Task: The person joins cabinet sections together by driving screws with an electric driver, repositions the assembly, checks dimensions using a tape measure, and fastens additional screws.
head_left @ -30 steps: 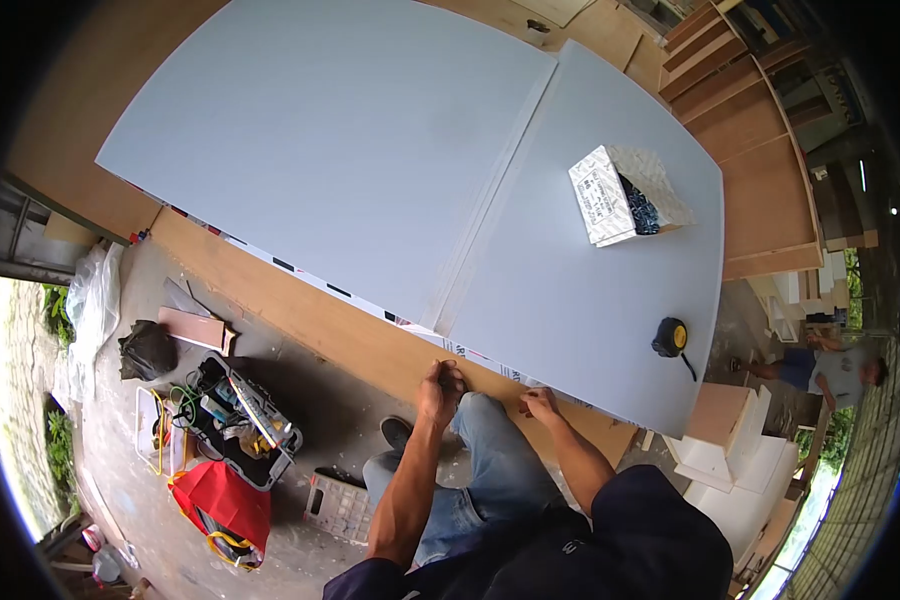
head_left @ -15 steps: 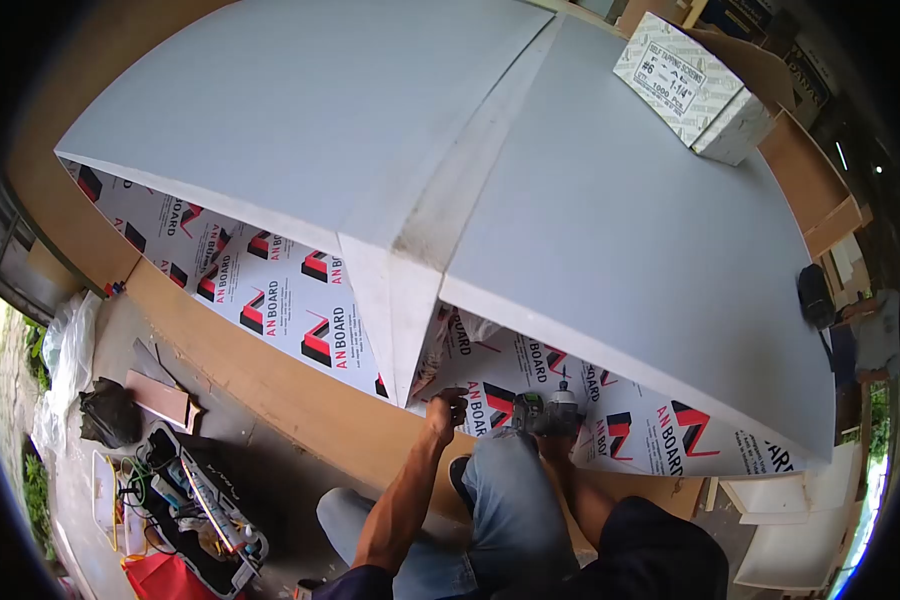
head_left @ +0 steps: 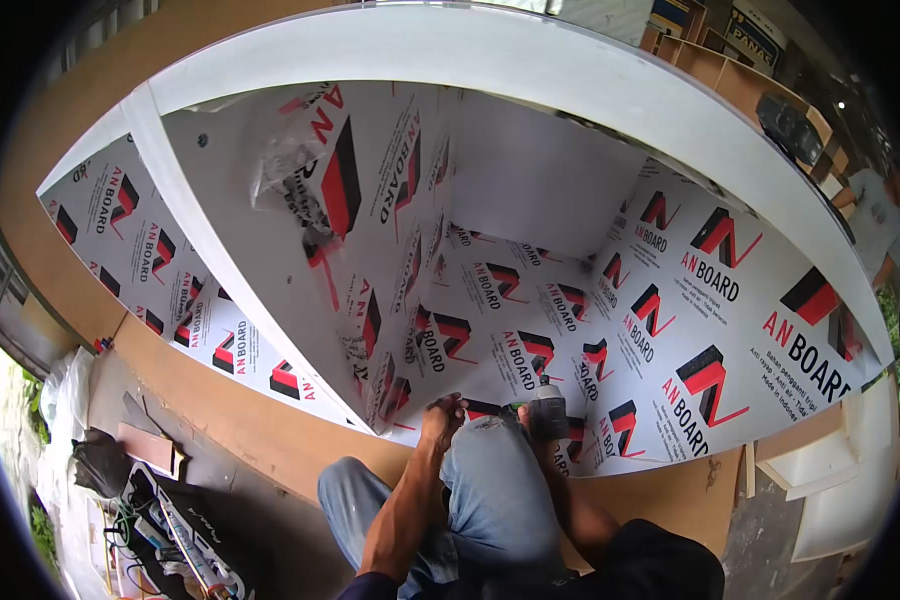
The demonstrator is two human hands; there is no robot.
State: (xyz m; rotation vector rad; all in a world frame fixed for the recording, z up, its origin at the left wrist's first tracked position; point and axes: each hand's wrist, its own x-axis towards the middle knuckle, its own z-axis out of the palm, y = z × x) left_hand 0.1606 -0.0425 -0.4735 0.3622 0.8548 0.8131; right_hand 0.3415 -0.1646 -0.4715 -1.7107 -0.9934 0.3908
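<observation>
My right hand (head_left: pixel 545 452) grips a cordless drill (head_left: pixel 547 410), held nose up beside my right knee; the knee and the tool cover much of that hand. Just left of it, my left hand (head_left: pixel 442 420) has its fingers pinched together, and whatever sits between them is too small to name. Both hands are at the front of a white cabinet (head_left: pixel 530 45), whose compartment walls and floor carry printed "AN BOARD" panels (head_left: pixel 715 250). Crumpled clear plastic film (head_left: pixel 285 165) clings to the compartment's left wall.
At lower left stands an open tool box (head_left: pixel 185 540) with cables, near a black bag (head_left: pixel 100 462) and clear plastic sheeting (head_left: pixel 65 400). A brown board (head_left: pixel 260 445) lies under the cabinet. Another person (head_left: pixel 875 215) is at the right edge; wooden trays (head_left: pixel 695 65) lie at the back.
My view has dropped from the cabinet's grey top to the inside of its compartment. The screw box's printed face has left sight. Both hands stay near my knee, the drill still held.
</observation>
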